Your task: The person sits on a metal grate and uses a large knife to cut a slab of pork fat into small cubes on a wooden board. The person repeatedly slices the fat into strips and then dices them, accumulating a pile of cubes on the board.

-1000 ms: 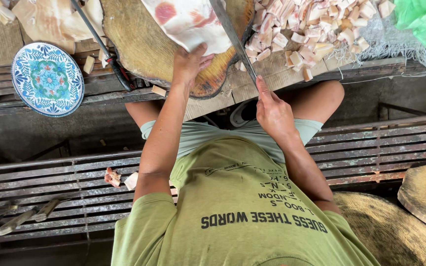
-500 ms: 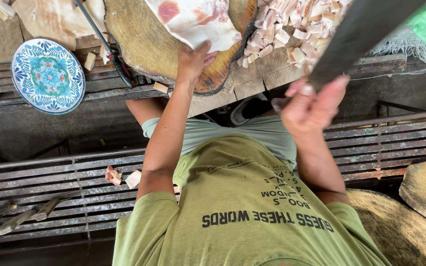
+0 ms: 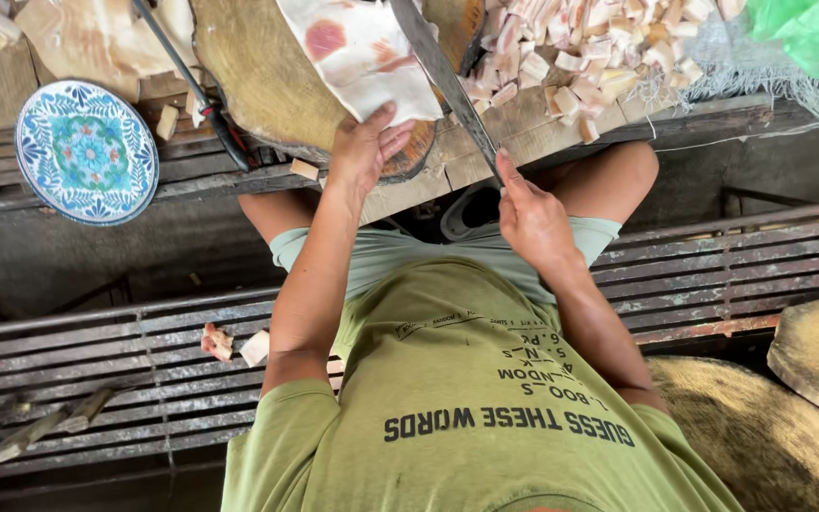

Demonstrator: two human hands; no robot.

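a blue patterned plate [image 3: 86,152] sits far left on the counter [image 3: 533,133]. the left hand [image 3: 364,150] lies flat, fingers spread, on a pale meat slab [image 3: 362,52] atop the round chopping block [image 3: 267,81]. the right hand [image 3: 529,216] grips a long cleaver [image 3: 443,76], cut meat cubes [image 3: 580,57] just right.

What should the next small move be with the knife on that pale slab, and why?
Probably draw the long knife through the pale slab for another strip. The right hand grips the handle with the blade lying over the slab, the left hand pins the slab's near edge on the round wooden block, and cut pieces are piled beside it.
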